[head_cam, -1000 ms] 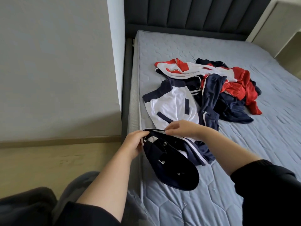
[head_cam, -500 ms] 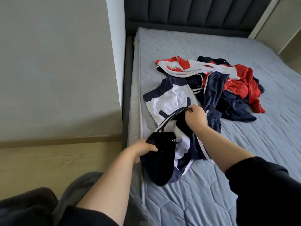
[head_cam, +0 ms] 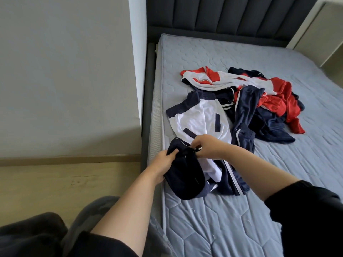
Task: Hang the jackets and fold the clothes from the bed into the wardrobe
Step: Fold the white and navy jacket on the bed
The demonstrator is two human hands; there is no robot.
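Note:
A navy and white jacket (head_cam: 201,119) lies spread at the left side of the bed, its white body flat and its navy end bunched near the edge. My left hand (head_cam: 163,165) grips that navy bunch (head_cam: 185,180) from the left. My right hand (head_cam: 206,146) pinches the same jacket's navy edge just above, close to the left hand. Behind it sits a pile of red, white and navy clothes (head_cam: 259,101).
The grey quilted mattress (head_cam: 278,173) extends right and toward me. A dark padded headboard (head_cam: 232,13) stands at the back. A grey wall (head_cam: 65,71) and wood floor (head_cam: 65,182) lie left of the bed frame. My grey-clad knee is low at left.
My right hand, which had lifted a navy edge up over the white body, has come back down beside my left hand. The navy end is bunched together again.

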